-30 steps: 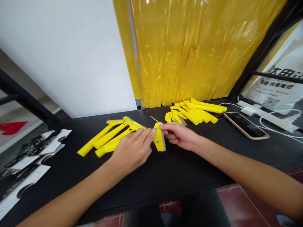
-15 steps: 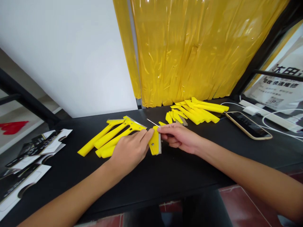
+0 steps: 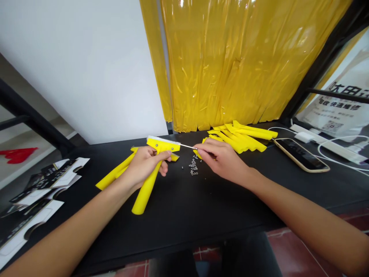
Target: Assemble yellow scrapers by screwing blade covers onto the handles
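My left hand (image 3: 142,163) is closed around a yellow scraper (image 3: 148,188), just under its wide head. The scraper has two metal fasteners in the head and a pale strip along the top edge; its handle slants down toward me. Pinched in my right hand (image 3: 220,156) is a thin metal rod (image 3: 188,146), its far tip at the right end of the scraper head. Whatever handle the rod has is hidden by my fingers. Small metal nuts and screws (image 3: 193,167) lie on the black table (image 3: 219,207) between my hands. Other yellow scrapers (image 3: 115,171) lie behind my left hand.
Yellow handles (image 3: 245,136) are heaped at the back right. Beside them lie a phone (image 3: 301,154) and a white power strip (image 3: 328,142) with cables. Printed cards (image 3: 43,192) are stacked at the left. A yellow plastic curtain (image 3: 230,69) hangs behind the table.
The held scraper has turned from head toward me to head away, handle toward me. The rod now points at its head's right end. The small fasteners have come into view.
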The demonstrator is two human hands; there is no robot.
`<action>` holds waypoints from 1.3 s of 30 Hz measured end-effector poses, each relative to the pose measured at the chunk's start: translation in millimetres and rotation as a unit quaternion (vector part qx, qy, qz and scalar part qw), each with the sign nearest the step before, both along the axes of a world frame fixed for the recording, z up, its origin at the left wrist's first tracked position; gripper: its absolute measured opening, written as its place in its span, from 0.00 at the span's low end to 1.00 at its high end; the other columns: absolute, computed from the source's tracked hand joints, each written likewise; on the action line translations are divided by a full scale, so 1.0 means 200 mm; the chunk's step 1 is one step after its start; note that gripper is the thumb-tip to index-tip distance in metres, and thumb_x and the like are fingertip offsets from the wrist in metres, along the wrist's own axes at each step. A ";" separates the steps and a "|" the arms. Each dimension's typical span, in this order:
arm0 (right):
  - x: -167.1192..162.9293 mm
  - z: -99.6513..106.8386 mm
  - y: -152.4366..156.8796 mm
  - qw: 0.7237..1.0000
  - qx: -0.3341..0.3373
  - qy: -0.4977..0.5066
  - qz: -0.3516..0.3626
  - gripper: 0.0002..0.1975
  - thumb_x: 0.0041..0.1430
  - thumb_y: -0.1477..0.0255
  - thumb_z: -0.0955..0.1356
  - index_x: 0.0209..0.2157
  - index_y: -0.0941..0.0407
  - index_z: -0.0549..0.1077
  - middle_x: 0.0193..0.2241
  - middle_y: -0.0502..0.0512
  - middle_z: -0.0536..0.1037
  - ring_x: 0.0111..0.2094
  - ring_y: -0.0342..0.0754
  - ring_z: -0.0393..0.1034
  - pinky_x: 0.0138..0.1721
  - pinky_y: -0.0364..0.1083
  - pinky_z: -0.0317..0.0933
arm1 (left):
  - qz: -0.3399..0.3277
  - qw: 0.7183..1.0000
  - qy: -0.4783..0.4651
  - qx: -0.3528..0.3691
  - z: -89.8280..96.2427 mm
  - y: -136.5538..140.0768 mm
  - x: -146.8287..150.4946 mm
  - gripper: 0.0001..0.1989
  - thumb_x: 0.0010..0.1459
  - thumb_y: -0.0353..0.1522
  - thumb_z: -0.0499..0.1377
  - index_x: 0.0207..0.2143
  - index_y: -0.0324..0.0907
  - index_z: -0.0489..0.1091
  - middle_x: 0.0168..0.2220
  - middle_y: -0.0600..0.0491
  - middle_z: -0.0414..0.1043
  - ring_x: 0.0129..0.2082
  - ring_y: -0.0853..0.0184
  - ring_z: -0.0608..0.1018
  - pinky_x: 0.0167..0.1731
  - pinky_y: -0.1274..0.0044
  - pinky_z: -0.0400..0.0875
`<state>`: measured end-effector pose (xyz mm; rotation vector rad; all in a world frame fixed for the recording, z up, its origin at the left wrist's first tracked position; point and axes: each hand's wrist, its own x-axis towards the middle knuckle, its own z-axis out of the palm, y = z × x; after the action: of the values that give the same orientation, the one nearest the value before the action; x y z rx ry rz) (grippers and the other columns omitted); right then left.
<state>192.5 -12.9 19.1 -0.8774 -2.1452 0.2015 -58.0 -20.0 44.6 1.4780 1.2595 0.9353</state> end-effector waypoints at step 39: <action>-0.01 -0.04 -0.01 0.997 0.003 -0.071 0.031 0.15 0.70 0.73 0.59 0.48 0.57 0.76 0.32 0.54 0.69 0.32 0.46 0.65 0.35 0.44 0.58 | 0.023 0.998 -0.054 -0.026 -0.02 -0.05 0.07 0.11 0.56 0.35 0.66 0.29 0.34 0.75 0.21 0.47 0.77 0.18 0.66 0.77 0.17 0.78 0.71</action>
<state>189.8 -14.0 11.4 -0.8442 -2.3051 0.1679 -43.2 -30.8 40.9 1.3446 1.2344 0.9925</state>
